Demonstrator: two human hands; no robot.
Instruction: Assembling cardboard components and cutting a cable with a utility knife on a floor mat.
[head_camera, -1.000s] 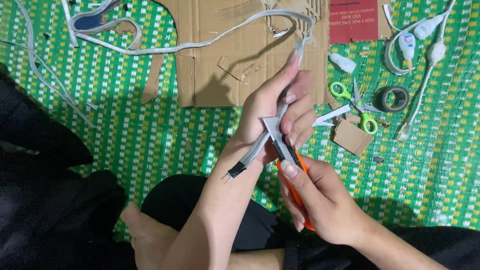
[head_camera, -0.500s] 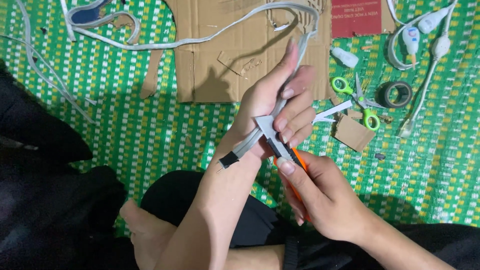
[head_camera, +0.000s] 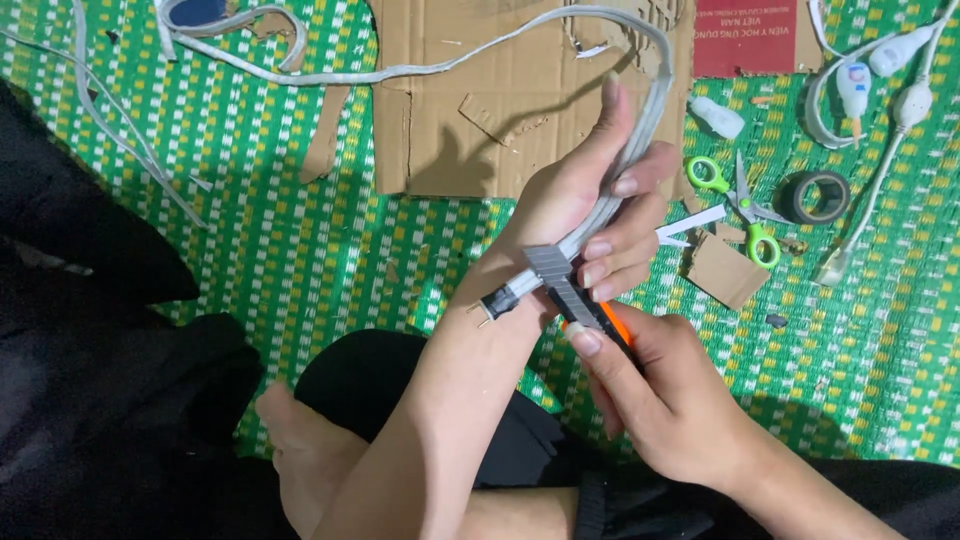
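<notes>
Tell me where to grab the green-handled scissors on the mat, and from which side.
Grip the green-handled scissors by their two plastic loop handles, coming from above. They lie flat and open on the green woven mat, blades splayed towards the grey tape roll, so the loops are probably the safest hold.

cable (head_camera: 620, 190): its middle hidden inside the left hand (head_camera: 590, 205) grip | knife (head_camera: 585, 305): orange handle mostly covered by the right hand (head_camera: 670, 400), blade edge too small to tell | cardboard sheet (head_camera: 500, 80): far edge cut off by the frame | red card (head_camera: 745, 40): top cut off | white cords (head_camera: 880, 70): run out at far right
</notes>
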